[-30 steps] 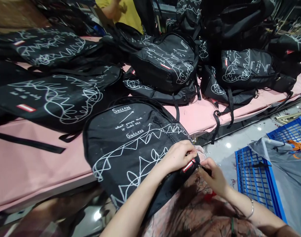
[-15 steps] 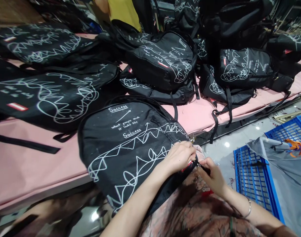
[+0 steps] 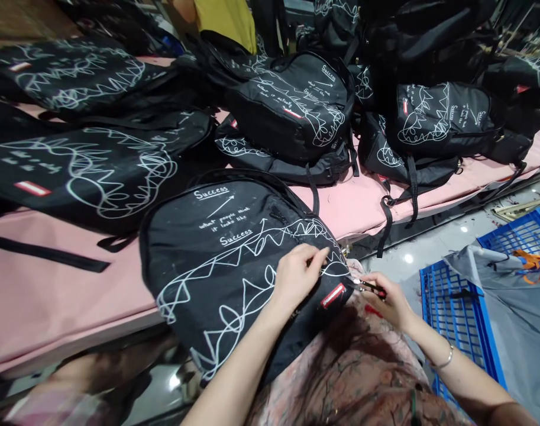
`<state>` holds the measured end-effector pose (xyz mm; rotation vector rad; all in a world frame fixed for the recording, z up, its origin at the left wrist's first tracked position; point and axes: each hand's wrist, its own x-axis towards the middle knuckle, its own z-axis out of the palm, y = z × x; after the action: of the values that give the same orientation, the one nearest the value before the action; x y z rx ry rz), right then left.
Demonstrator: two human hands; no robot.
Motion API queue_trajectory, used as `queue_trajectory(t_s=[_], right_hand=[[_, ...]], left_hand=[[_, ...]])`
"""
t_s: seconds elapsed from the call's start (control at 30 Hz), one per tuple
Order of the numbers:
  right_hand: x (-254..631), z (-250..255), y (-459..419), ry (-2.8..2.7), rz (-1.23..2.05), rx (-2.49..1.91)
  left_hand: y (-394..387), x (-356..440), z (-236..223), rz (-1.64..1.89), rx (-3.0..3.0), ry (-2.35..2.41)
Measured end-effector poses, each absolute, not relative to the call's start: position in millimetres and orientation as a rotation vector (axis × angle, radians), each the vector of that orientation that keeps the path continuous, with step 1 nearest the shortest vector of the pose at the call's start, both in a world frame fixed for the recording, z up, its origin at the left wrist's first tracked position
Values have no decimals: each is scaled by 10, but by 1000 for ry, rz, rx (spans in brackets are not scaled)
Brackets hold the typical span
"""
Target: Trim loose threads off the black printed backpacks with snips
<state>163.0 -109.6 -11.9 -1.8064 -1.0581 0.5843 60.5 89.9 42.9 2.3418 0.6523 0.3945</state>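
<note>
A black backpack (image 3: 234, 260) with white scribbled lines and "Success" lettering lies across the pink table's edge and reaches toward my lap. Over its front panel is my left hand (image 3: 300, 269), thumb and forefinger pinched together; whatever they hold is too small to make out. At the bag's right edge my right hand (image 3: 387, 299) grips small thread snips (image 3: 371, 289), black and red with metal blades pointing left at the seam. Just left of the blades, a red label (image 3: 332, 295) is sewn on the panel.
More printed black backpacks (image 3: 291, 106) are piled along the pink table (image 3: 65, 296). Straps hang over its far right edge. On the floor to the right stand blue plastic crates (image 3: 456, 319) with grey fabric (image 3: 518, 331) over them. A person in a yellow top (image 3: 228, 23) is behind the table.
My left hand has lifted off the bag's right edge and moved left, uncovering the red label. My right hand has shifted slightly right, and the snips now show clearly.
</note>
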Motion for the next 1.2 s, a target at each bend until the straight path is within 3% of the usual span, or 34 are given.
queue_trajectory(t_s=[0.17,0.4,0.67,0.97,1.2], right_hand=[[1853,-77,-1106,-1337,379,-1832],[1995,152,-951,-1650,437,-1782],[1732,-123,-834,-1107,947,-1344],[1600,-96,-633,-1282,426,-1788],[1567,44,-548,-692,1027,-1269]], left_hand=[[822,258,411,485,2426,629],[519,-37,239,721,2323,642],[355,-43,143,749,2220,706],[269,-36,32,593,2359,625],[305,-20,-66,681,2382,657]])
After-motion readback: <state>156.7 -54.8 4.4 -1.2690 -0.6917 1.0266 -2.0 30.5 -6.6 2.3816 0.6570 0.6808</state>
